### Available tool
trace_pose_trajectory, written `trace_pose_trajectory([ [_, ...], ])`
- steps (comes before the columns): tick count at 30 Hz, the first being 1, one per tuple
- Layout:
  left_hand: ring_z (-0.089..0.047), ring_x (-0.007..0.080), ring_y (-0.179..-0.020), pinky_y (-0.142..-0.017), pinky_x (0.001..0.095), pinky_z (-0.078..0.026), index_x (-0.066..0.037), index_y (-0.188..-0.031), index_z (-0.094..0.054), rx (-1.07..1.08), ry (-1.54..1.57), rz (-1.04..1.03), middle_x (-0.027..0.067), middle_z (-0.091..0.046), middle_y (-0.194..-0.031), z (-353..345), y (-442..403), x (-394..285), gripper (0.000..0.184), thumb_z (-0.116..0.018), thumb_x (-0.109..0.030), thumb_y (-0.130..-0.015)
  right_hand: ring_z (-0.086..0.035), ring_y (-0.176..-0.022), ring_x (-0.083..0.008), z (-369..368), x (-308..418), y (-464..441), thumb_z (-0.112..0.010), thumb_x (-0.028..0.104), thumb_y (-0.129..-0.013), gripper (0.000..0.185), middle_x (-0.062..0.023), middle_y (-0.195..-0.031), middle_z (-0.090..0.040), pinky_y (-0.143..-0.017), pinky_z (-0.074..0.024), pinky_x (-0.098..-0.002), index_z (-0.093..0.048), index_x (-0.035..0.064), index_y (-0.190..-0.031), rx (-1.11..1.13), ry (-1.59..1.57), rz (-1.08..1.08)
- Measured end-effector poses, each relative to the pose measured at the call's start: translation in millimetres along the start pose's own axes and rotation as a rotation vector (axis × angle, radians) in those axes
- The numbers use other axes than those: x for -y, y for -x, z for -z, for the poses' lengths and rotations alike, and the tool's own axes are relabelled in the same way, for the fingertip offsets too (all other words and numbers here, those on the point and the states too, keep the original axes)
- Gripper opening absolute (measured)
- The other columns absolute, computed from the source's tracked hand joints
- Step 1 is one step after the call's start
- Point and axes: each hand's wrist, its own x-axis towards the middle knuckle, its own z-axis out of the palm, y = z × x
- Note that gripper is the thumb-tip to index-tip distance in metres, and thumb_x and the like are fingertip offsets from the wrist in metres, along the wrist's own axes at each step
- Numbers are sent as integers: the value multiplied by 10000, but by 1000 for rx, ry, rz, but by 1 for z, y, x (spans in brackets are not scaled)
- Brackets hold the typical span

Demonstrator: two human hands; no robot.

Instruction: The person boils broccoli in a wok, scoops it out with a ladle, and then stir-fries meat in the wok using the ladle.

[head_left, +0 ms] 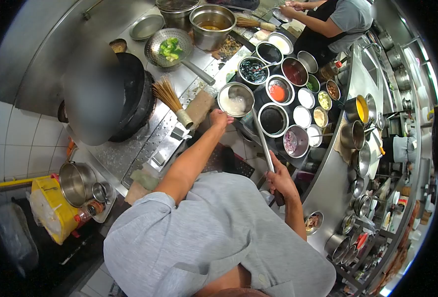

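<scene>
- Two bare hands reach forward from a grey short-sleeved shirt point(204, 227); the nearer, the right hand point(281, 179), is wrapped round the lower end of a long-handled ladle point(262, 136).
- The ladle's shaft slants forward to the edge of a small steel bowl point(234, 85); whether its head dips inside, I cannot tell.
- The left hand point(221, 118) grips that bowl by its near rim, fingers closed on it; whitish contents point(235, 105) lie inside.
- Right of the ladle, a steel basin point(304, 143) holds purple-and-white sliced onion point(291, 142), and a long steel worktop point(322, 183) runs past it.
- Close by the bowl, on its right, stand containers of red-orange sauce point(278, 92) and dark liquid point(272, 120), with several small white-filled tubs, one of them here point(302, 117).
- Left of the bowl, a tan block point(200, 108) lies just beside a bristle brush point(167, 96).
- Further left, a dark wok point(138, 114) sits on the range, partly covered by a blurred patch.
- Beyond the brush, a perforated skimmer point(153, 52) carries green vegetable pieces point(170, 49), its handle pointing back toward the bowl.
- Behind the skimmer, a steel pot point(211, 40) contains brown liquid.
- Farthest off, another person point(352, 22) in a grey sleeve and dark apron holds a round metal vessel point(280, 15).
</scene>
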Motion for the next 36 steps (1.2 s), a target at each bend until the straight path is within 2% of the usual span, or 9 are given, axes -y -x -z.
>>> trace_pose_trajectory([
  [5,-706,264,-679,-534,326,-586,8,-978,-443,29,18,-44,178,-646,-827,-1,-7,3,97,-513,-15,-915,-436,-445,-96,-15,11,5,-469,-56,-829,835,-6,-653,-523,-388,-395,-274,-173,205,-1565,10,-24,-17],
  [7,-707,264,-692,-527,326,-581,7,-973,-444,14,13,-17,176,-645,-828,2,-4,4,88,-512,-22,-924,-445,-441,-92,4,14,4,-474,-63,-809,864,-6,-655,-525,-383,-392,-271,-156,197,-1568,78,-155,-56],
  [10,-706,265,-682,-520,331,-580,6,-979,-438,43,27,-13,173,-644,-827,2,-2,2,101,-519,-34,-932,-424,-433,-84,-13,2,1,-474,-64,-810,854,8,-659,-505,-382,-386,-262,-165,184,-1566,-45,58,48],
  [15,-704,268,-668,-521,338,-581,2,-973,-441,17,22,-10,169,-644,-827,3,-5,3,101,-526,-37,-933,-460,-429,-98,5,1,-1,-479,-52,-808,855,-63,-818,-614,-387,-406,-270,-163,185,-1567,86,-168,-18],
  [17,-704,269,-665,-522,340,-582,0,-969,-441,20,10,-6,168,-644,-827,-1,-7,5,97,-524,-35,-933,-437,-420,-96,-16,5,6,-476,-45,-807,857,-16,-682,-543,-380,-391,-269,-162,194,-1567,-52,81,34],
  [19,-704,260,-622,-479,327,-576,1,-957,-459,-3,73,-20,185,-643,-791,-2,-5,5,74,-514,4,-908,-429,-417,-103,-15,1,3,-476,-35,-815,848,-14,-649,-524,-377,-387,-271,-159,197,-1567,29,-55,-9],
  [22,-702,249,-618,-474,316,-569,-9,-949,-457,13,68,3,176,-647,-797,-2,-2,1,71,-513,5,-908,-434,-417,-110,-2,1,0,-484,-31,-818,844,-1,-623,-495,-377,-392,-278,-157,181,-1567,51,-210,-27],
  [31,-708,246,-633,-493,310,-574,4,-935,-465,14,13,-46,163,-657,-790,-2,0,0,57,-517,-3,-912,-421,-413,-93,-26,-4,-4,-478,-57,-814,848,4,-627,-488,-363,-385,-265,-182,207,-1563,-39,-70,13],
  [36,-713,250,-651,-504,314,-581,8,-939,-471,5,19,-23,171,-661,-803,1,4,-4,61,-525,-8,-915,-417,-413,-94,-10,-6,-5,-501,-51,-813,864,12,-621,-468,-370,-385,-267,-147,182,-1566,35,-204,-13],
])
